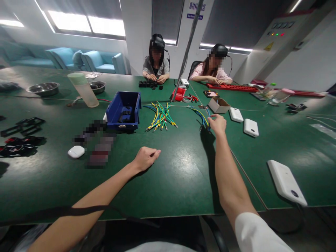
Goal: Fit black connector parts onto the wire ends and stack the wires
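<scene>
My left hand (147, 158) rests on the green table (178, 175) with its fingers curled in, and nothing shows between them. Farther forward, my right hand (218, 123) pinches a blue cable (208, 112) at the right side of a small bunch of cables (198, 114). This bunch has blue and yellow strands with lugs at the near ends. A larger loose pile of green, yellow and blue cables (160, 115) with ring terminals lies between the hands, farther back. My fingers partly cover the cable in the right hand.
Left of the pile stands a blue bin (124, 110) with dark parts inside. A small cardboard box (219, 105) and white devices (251, 127) lie to the right. A bottle (85, 91) stands at left. Two people sit across the table; a metal pole (187, 49) rises there.
</scene>
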A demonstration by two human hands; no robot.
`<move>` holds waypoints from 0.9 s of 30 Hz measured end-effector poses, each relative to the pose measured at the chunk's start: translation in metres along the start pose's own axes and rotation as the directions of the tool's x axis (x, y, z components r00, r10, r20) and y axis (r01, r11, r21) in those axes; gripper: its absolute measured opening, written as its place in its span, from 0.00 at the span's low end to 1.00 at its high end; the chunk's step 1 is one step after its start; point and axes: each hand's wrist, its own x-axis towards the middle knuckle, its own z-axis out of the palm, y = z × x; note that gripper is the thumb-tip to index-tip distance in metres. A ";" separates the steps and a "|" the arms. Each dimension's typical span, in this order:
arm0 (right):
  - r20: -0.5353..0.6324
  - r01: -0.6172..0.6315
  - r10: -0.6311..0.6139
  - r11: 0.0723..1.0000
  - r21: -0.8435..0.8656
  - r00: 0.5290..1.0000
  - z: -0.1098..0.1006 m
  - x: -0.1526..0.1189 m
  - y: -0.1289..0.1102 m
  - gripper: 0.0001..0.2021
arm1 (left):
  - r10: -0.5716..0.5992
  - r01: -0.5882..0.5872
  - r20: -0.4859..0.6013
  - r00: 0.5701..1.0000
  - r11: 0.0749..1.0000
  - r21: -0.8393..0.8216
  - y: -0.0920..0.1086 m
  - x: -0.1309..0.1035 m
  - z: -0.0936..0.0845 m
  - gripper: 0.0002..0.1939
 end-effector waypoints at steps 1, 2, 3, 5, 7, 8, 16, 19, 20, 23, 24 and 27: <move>0.002 -0.004 0.004 1.000 -0.001 1.000 0.002 -0.001 0.000 0.15 | 0.006 -0.006 0.005 1.000 1.000 0.008 0.000 0.000 0.000 0.25; 0.001 -0.006 0.006 1.000 -0.003 1.000 0.004 -0.002 -0.001 0.14 | 0.011 -0.011 0.010 1.000 1.000 0.014 0.000 0.000 0.000 0.26; -0.002 -0.008 0.008 1.000 -0.007 1.000 0.006 -0.003 -0.001 0.14 | 0.014 -0.014 0.013 1.000 1.000 0.018 0.000 0.000 0.000 0.26; -0.013 -0.013 0.013 1.000 -0.017 1.000 0.009 -0.005 -0.001 0.14 | 0.014 -0.015 0.012 1.000 1.000 0.022 0.001 0.000 0.000 0.25; -0.028 -0.022 0.021 0.999 -0.024 0.999 0.010 -0.007 -0.001 0.14 | 0.015 -0.015 0.010 1.000 1.000 0.025 0.001 0.000 0.000 0.25; -0.032 -0.025 0.024 0.999 -0.028 0.999 0.011 -0.007 -0.001 0.14 | 0.015 -0.016 0.010 1.000 1.000 0.027 0.001 0.000 0.000 0.25; 0.001 -0.044 0.045 0.994 -0.102 0.999 0.016 -0.012 -0.002 0.13 | 0.012 -0.012 0.003 1.000 0.998 0.054 0.000 0.001 0.001 0.26; 0.000 -0.060 0.061 0.986 -0.157 0.998 0.017 -0.015 -0.005 0.13 | 0.011 -0.011 0.009 1.000 0.998 0.059 0.001 0.001 0.001 0.26; -0.004 -0.059 0.059 0.984 -0.170 0.998 0.017 -0.016 -0.006 0.13 | 0.010 -0.011 0.010 1.000 0.998 0.061 0.001 0.001 0.001 0.26; -0.027 -0.051 0.046 0.980 -0.192 0.999 0.018 -0.019 -0.009 0.13 | 0.009 -0.010 0.015 1.000 0.998 0.068 0.002 0.000 0.001 0.25; -0.037 -0.052 0.045 0.979 -0.198 0.998 0.019 -0.020 -0.009 0.13 | 0.010 -0.011 0.016 1.000 0.998 0.068 0.002 0.000 0.001 0.25; -0.052 -0.058 0.048 0.976 -0.211 0.997 0.022 -0.021 -0.010 0.12 | 0.011 -0.012 0.018 1.000 0.998 0.067 0.003 0.000 0.000 0.25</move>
